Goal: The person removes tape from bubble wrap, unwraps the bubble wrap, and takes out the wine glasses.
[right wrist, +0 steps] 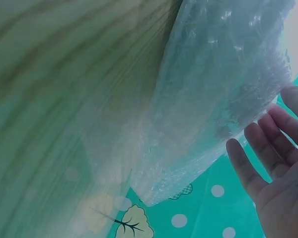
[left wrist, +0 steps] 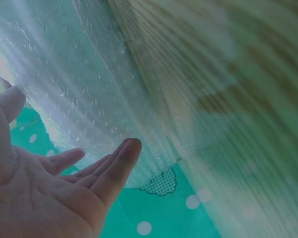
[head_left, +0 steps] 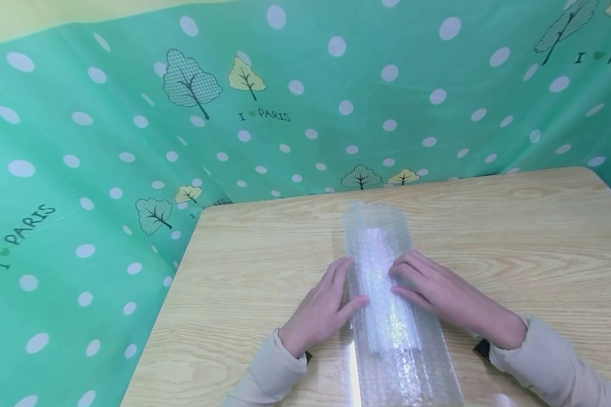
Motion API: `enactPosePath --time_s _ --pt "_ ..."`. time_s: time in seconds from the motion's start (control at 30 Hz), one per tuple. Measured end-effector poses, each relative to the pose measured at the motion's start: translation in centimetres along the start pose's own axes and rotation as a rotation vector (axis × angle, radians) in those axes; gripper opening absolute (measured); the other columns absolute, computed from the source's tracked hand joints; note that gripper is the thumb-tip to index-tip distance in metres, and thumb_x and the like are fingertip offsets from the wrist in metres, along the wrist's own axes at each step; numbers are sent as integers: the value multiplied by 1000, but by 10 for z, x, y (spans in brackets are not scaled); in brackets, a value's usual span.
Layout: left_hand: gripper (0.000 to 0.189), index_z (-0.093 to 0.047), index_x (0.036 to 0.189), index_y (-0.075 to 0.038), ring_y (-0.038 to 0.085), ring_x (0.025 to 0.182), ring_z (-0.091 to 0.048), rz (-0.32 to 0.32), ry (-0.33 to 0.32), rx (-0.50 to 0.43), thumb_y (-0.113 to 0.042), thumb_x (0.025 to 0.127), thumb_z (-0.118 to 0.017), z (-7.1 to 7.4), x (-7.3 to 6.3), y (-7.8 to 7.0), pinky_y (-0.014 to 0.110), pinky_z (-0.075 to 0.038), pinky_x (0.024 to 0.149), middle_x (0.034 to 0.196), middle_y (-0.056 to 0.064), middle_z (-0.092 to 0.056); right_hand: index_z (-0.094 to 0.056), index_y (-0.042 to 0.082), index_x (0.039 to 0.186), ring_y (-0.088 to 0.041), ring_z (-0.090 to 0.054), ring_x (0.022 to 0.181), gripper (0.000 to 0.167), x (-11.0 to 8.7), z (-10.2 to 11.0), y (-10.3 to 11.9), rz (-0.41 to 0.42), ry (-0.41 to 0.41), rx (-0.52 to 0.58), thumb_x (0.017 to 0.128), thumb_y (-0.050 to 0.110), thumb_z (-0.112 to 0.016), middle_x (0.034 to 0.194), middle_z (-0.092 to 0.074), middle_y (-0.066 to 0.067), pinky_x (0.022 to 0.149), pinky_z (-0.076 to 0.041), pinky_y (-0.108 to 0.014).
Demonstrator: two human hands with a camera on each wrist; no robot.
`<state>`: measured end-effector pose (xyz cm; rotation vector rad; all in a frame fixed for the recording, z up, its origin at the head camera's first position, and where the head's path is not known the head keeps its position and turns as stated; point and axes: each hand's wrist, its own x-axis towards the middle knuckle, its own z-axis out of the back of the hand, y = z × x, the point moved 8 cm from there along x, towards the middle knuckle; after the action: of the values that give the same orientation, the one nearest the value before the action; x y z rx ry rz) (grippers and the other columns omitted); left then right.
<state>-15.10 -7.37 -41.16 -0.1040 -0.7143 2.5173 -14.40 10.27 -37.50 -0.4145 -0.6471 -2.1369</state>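
Observation:
A long piece of clear bubble wrap (head_left: 407,376) lies lengthwise on the table, running from near the far edge toward the front. Through its layers shows a white, narrow-topped item (head_left: 378,265), its kind blurred by the plastic. My left hand (head_left: 322,308) rests along the wrap's left side, thumb on top and fingers at the edge. From the right, my right hand (head_left: 435,288) touches the top of the wrap with lightly bent fingertips. Both wrist views show the fingers fairly straight against the bubble wrap (left wrist: 84,84), with the right fingers (right wrist: 246,161) along its side.
The wood-grain table (head_left: 244,271) extends to both sides of the wrap. Behind it and at the left hangs a green dotted cloth (head_left: 305,113) with tree prints. Dark bands (head_left: 482,348) show at the sleeve cuffs.

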Motion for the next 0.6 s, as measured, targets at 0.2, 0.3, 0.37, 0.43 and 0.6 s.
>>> enactPosePath --time_s 0.2,0.3,0.37,0.43,0.6 --pt "78 -18 159 -17 21 144 -36 -1 0 -2 -63 99 -39 -1 0 1 43 -41 113 160 3 -27 -62 13 113 -7 -54 105 20 -1 -1 0 4 -5 -1 97 24 -63 114 -57 8 95 -43 -17" --pt "78 -18 159 -17 21 144 -36 -1 2 -3 -63 99 -38 -2 0 1 43 -42 113 160 2 -27 -62 13 113 -6 -54 104 20 -1 -1 1 9 -11 -2 98 26 -62 113 -57 9 94 -43 -16" --pt "78 -17 159 -17 21 144 -36 -2 4 -3 -63 99 -38 -2 0 1 44 -42 113 161 2 -27 -62 12 112 -6 -54 103 19 -1 -1 1 17 -22 3 98 26 -62 111 -58 8 93 -43 -15" --pt "77 -17 159 -17 21 144 -36 -3 5 -4 -63 100 -38 -2 0 0 44 -42 112 161 3 -26 -62 12 111 -6 -55 102 19 -1 -1 1 20 -30 4 99 27 -61 111 -58 8 93 -44 -15" --pt "77 -17 159 -17 21 144 -35 -4 4 2 -62 100 -37 -1 -1 0 44 -42 112 161 3 -26 -62 13 110 -5 -55 102 18 -1 -1 1 13 -27 8 98 26 -62 110 -58 9 93 -43 -14"
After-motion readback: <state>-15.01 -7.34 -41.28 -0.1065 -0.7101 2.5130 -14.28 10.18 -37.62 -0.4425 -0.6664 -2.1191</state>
